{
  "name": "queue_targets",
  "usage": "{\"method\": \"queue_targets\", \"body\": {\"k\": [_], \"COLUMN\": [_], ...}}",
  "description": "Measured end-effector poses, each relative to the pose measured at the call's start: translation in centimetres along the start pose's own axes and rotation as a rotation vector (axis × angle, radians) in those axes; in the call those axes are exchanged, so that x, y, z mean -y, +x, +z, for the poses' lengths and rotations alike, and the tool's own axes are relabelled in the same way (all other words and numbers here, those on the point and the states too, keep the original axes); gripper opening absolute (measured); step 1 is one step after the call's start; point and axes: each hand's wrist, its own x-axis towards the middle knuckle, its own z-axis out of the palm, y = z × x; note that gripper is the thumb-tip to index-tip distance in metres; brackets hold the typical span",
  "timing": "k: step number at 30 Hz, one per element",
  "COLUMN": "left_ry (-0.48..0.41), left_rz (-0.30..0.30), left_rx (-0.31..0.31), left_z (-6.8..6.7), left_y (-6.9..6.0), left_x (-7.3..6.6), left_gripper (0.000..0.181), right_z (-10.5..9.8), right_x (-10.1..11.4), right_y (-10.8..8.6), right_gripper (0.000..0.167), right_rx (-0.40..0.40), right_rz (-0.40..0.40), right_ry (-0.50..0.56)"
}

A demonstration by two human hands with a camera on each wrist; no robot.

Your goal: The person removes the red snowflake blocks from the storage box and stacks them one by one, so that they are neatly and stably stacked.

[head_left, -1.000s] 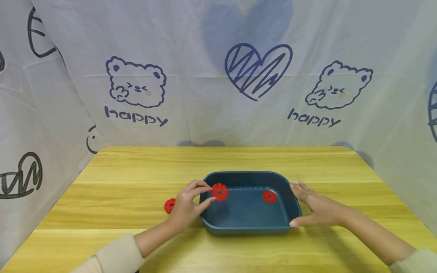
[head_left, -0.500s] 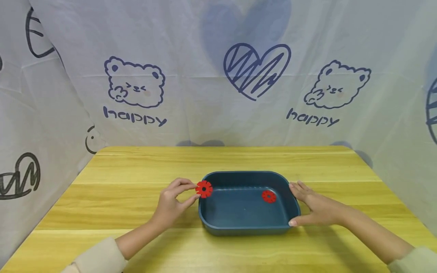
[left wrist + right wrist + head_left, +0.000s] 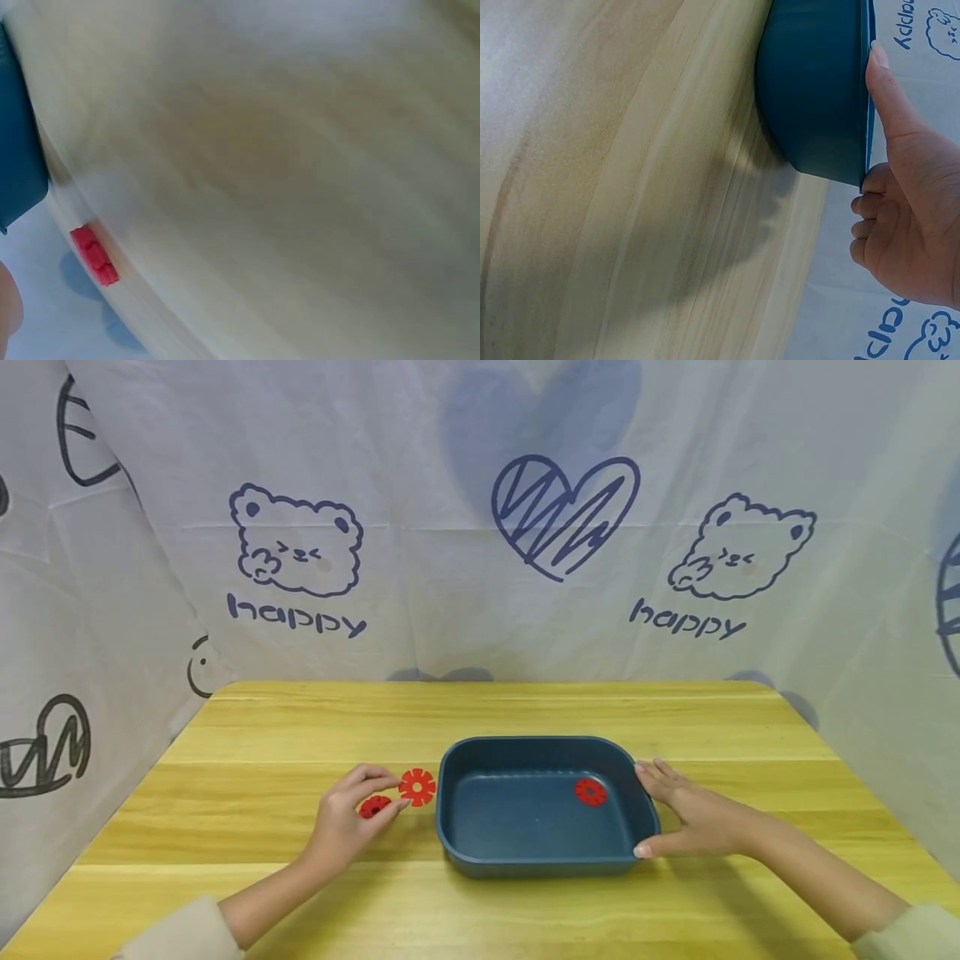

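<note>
In the head view my left hand (image 3: pixel 347 814) pinches a red notched plastic disc (image 3: pixel 417 787) between thumb and fingers, just left of the dark blue basin (image 3: pixel 536 865). Behind that hand, partly covered by it, is another red disc (image 3: pixel 375 807) on the table. The left wrist view has a red notched piece (image 3: pixel 94 255) on the table, with a bit of the hand (image 3: pixel 9 304) at the left edge. A third red disc (image 3: pixel 591 792) lies inside the basin, toward its right end. My right hand (image 3: pixel 693 814) rests against the basin's right side, thumb on the rim.
A wood-grain table (image 3: pixel 315 727) carries everything. Behind it hangs a white cloth (image 3: pixel 427 585) printed with bears, hearts and the word "happy". The basin's raised walls stand between the two hands.
My left hand has moved left from over the basin, carrying its red disc past the left rim. The disc behind the hand shows again. My right hand and the basin stay nearly still.
</note>
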Motion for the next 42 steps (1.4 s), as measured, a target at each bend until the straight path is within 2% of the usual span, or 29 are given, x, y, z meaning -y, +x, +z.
{"method": "queue_targets", "body": {"k": [4,11,18,25,29,33,42], "left_ry": [0.024,0.075,0.091,0.100,0.121,0.129,0.120], "left_rz": [-0.039,-0.169,-0.197,-0.299,-0.327,-0.340,-0.368], "left_rx": [-0.006,0.000,-0.010,0.008,0.025,0.017,0.047], "left_z": [-0.3,-0.9,-1.4,-1.8,-1.9,-2.0,-1.9], "left_y": [-0.6,-1.8,-2.7,-3.1,-3.6,-3.8,-3.8], "left_x": [0.0,0.4,1.0,1.6,1.8,1.9,1.9], "left_gripper": [0.027,0.026,0.023,0.019,0.019,0.019,0.017], "right_z": [0.0,0.1,0.0,0.1,0.1,0.1,0.0], "right_x": [-0.1,-0.2,-0.2,-0.4,-0.4,-0.4,-0.2], "right_y": [0.0,0.0,-0.1,0.1,0.2,0.2,0.0], "right_gripper": [0.107,0.107,0.107,0.106,0.105,0.106,0.107], "right_rx": [-0.001,-0.004,-0.007,-0.003,-0.004,-0.007,-0.013], "right_rz": [0.003,-0.001,0.007,-0.003,-0.016,-0.011,-0.004], "right_ry": [-0.002,0.005,0.001,0.001,-0.004,-0.005,0.006]}}
